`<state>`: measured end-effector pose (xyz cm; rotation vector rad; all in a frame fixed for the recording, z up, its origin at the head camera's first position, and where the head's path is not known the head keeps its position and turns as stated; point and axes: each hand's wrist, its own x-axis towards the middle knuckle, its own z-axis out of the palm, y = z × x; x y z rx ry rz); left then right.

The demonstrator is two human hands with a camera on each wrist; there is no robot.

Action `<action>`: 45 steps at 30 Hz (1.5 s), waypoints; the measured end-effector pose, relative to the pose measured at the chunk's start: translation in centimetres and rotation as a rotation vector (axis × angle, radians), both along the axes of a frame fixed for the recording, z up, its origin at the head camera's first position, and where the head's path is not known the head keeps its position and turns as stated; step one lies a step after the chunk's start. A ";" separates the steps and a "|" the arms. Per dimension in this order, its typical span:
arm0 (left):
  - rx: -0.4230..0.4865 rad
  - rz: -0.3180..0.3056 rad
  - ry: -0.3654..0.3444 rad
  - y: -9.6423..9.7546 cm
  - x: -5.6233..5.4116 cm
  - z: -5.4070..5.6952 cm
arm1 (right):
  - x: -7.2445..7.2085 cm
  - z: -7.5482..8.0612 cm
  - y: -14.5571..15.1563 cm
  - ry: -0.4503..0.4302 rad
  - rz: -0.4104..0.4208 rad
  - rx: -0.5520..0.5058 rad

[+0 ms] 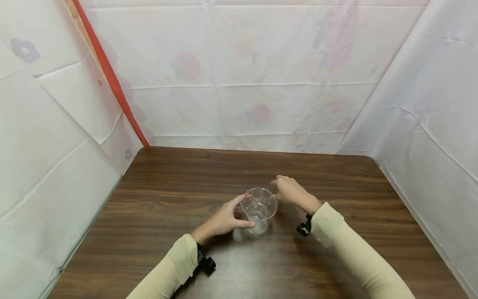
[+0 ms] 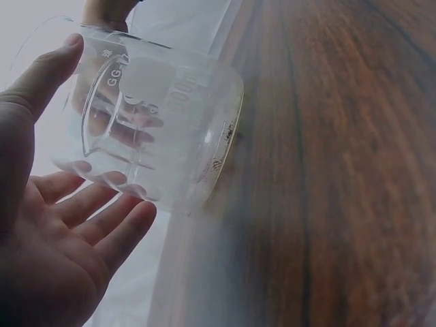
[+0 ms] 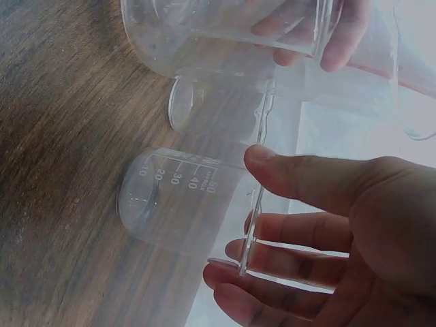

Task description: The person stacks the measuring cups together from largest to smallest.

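Note:
A large clear glass beaker (image 1: 258, 214) stands on the table, its spout toward my left hand (image 1: 225, 218). That hand holds its side, thumb at the near side and fingers around the far side; white lettering shows on the beaker (image 2: 184, 136) in the left wrist view. Just right of it, my right hand (image 1: 293, 193) pinches the rim of a small glass beaker (image 3: 180, 197) marked 10 to 50, thumb on one side and fingers on the other. Another small glass beaker (image 3: 218, 116) appears between these two in the right wrist view. Its exact position is hard to tell through the glass.
The brown wood-grain table (image 1: 179, 178) extends around the beakers. White printed cloth (image 1: 239, 112) hangs behind it and at both sides, with a red strip (image 1: 108, 70) at the back left. Each wrist carries a black camera.

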<state>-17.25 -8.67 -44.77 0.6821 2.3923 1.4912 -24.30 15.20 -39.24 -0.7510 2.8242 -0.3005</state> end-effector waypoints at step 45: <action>0.012 0.015 -0.012 0.1 -0.1 -0.1 | 0.4 4.9 1.7 0.114 -0.006 -0.065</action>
